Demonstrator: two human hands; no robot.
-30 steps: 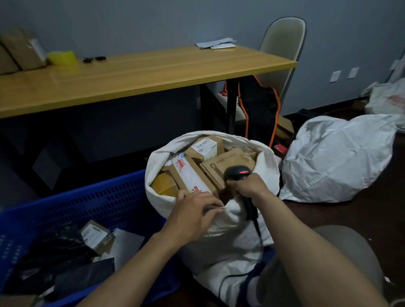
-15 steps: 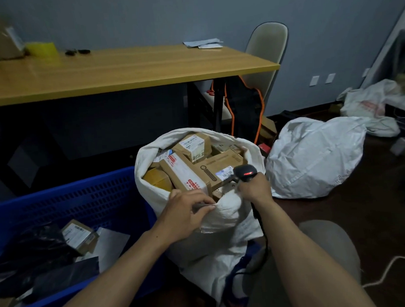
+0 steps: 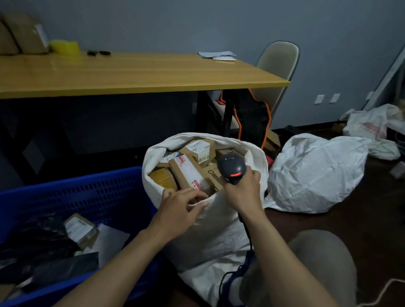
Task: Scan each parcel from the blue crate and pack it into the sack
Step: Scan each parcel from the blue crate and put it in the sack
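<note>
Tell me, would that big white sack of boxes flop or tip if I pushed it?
Probably heavy: the sack is packed to its rim with cardboard boxes, so it would hardly slide. Its wrinkled cloth looks soft, so the sides would likely dent. Standing tall and full, it might tip if shoved near the top.

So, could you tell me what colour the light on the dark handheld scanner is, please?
Red, glowing on the dark handheld scanner, seen in the head view.

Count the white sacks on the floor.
3: the open sack beside the blue crate, a closed sack right of it, a crumpled sack at the far right; others may be hidden behind it.
</note>
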